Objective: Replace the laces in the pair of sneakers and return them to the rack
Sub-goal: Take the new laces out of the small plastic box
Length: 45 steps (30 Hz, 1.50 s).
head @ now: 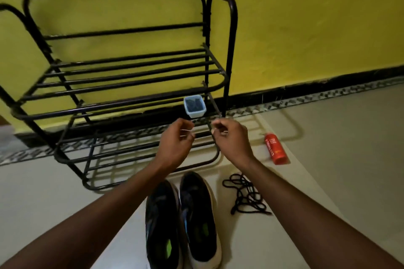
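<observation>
Two dark sneakers with white soles, the left one and the right one, stand side by side on the floor below my hands, with no laces visible in them. A tangle of black laces lies on the floor to their right. My left hand and my right hand are raised in front of the black metal shoe rack. Each pinches something thin and pale between curled fingers; what it is I cannot tell. A small clear tub with dark contents sits on a rack shelf just above my hands.
A red-orange bottle lies on the floor right of the rack. A yellow wall with a black skirting stands behind. Pale floor spreads to the right and to the left of the sneakers.
</observation>
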Available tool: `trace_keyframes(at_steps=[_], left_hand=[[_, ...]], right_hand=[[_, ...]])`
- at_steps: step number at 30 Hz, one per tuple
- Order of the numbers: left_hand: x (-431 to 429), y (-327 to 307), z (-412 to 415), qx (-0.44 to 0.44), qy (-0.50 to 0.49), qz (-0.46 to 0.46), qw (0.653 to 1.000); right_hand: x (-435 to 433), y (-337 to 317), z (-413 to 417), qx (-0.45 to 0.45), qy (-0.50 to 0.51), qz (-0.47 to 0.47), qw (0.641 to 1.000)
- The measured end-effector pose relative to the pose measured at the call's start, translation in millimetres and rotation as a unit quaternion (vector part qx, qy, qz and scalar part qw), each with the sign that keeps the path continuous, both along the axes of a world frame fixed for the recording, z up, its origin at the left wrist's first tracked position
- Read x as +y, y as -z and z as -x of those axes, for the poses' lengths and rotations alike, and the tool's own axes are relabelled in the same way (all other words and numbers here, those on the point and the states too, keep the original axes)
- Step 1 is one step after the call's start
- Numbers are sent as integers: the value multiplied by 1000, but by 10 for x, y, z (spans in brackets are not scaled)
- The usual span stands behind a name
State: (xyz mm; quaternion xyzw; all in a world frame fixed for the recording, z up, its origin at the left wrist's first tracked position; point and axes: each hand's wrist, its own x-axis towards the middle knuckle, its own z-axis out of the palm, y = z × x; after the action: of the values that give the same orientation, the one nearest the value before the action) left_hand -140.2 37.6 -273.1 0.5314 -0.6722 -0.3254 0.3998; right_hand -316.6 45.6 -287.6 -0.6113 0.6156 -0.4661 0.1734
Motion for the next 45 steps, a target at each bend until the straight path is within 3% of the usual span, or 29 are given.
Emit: trace_keyframes(at_steps=[8, 11, 17, 27, 32, 35, 37, 40, 42, 45], left_hand=[[-821, -112, -63, -72, 27, -10, 997], [-1053, -45, 27, -42, -15, -43, 998], [-1214, 179, 78, -23, -76, -19, 997], [-476, 151, -250, 191, -97, -52, 975], [56, 61, -623, 306, -115, -100, 940], [347, 77, -811, 308, -115, -128, 936], [515, 114, -925, 325, -92, -157, 928], [670, 190, -1072, 414, -34, -224, 882], [728, 229, -1146, 456, 17, -242, 856], [739, 224, -1207, 471, 85, -241, 845]], right_hand=[[-810, -106, -91, 78, -14, -40, 996], [-1051, -64, -159, 70, -3, -49, 996], [-1216, -40, -266, 35, 64, -62, 995], [-576, 18, -553, -166, 110, -105, 974], [-109, -37, -829, -267, 65, -168, 947], [151, -56, -999, -313, 10, -201, 928], [311, -50, -1114, -324, -17, -213, 922], [451, -47, -1231, -313, -21, -215, 925], [494, -72, -1275, -285, -32, -210, 935], [518, -145, -1294, -205, -61, -180, 960]])
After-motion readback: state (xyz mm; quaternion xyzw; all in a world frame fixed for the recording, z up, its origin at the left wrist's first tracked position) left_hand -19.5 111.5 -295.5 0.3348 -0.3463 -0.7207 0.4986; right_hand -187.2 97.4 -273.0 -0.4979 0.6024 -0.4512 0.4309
